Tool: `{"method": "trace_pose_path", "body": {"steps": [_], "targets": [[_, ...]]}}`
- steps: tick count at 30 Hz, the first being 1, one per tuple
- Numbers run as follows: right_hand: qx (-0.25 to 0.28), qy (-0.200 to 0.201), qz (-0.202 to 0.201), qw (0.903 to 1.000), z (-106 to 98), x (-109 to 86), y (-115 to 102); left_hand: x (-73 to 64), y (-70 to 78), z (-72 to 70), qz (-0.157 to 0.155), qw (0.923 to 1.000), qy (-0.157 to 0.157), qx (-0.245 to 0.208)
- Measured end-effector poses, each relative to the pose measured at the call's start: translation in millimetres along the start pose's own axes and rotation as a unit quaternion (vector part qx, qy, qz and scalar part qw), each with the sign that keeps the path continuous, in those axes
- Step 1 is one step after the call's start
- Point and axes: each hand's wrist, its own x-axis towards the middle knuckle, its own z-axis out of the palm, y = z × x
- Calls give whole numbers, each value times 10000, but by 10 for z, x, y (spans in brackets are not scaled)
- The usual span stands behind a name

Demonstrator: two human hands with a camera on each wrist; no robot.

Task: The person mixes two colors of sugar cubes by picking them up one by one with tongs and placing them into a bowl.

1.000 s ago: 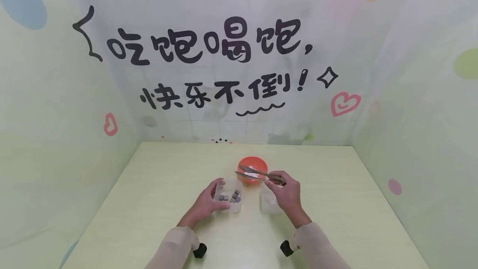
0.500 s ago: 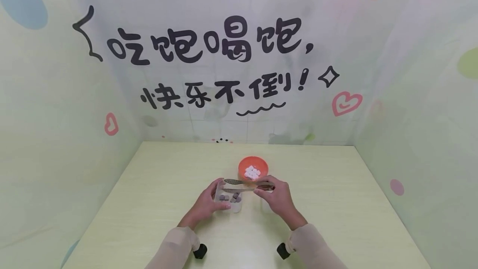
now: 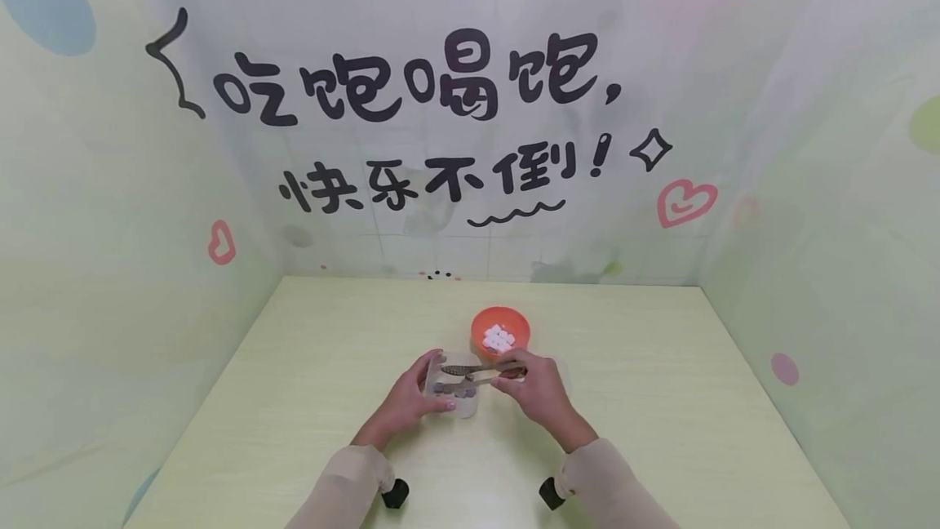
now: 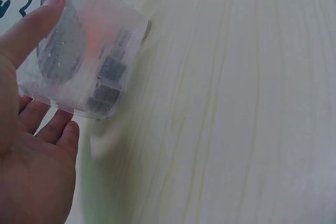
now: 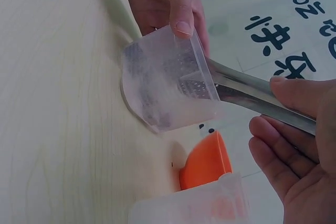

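My left hand (image 3: 404,402) grips a clear plastic container (image 3: 466,409), thumb on one side and fingers on the other. Several small dark purplish cubes (image 4: 111,70) lie in it; the left wrist view shows them through the wall. With thumb and fingers my right hand (image 3: 542,392) holds metal tongs (image 5: 249,94). Their perforated ends are inside the container, spread apart, close to the cubes. Whether a cube is between them cannot be told. Just behind the hands stands an orange bowl (image 3: 482,324) with several white cubes (image 3: 499,338) in it.
A second translucent container (image 5: 184,206) stands beside the orange bowl, mostly hidden by my right hand in the head view. Pale wood-grain tabletop (image 3: 352,325) spreads around. Printed fabric walls (image 3: 470,243) with black lettering rise at the back and sides.
My right hand has moved the tongs left and down, from over the orange bowl into the clear container. White cubes in the bowl are now in plain sight. The left hand has kept its hold.
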Motion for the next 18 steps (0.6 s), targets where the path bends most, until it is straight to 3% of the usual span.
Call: {"method": "trace_pose_path", "body": {"steps": [12, 18], "targets": [[-427, -181, 264, 9986, 109, 52, -29, -5, 15, 13, 4, 10000, -5, -47], [-620, -148, 189, 9978, 150, 50, -65, -14, 33, 6, -18, 10000, -13, -11]]}}
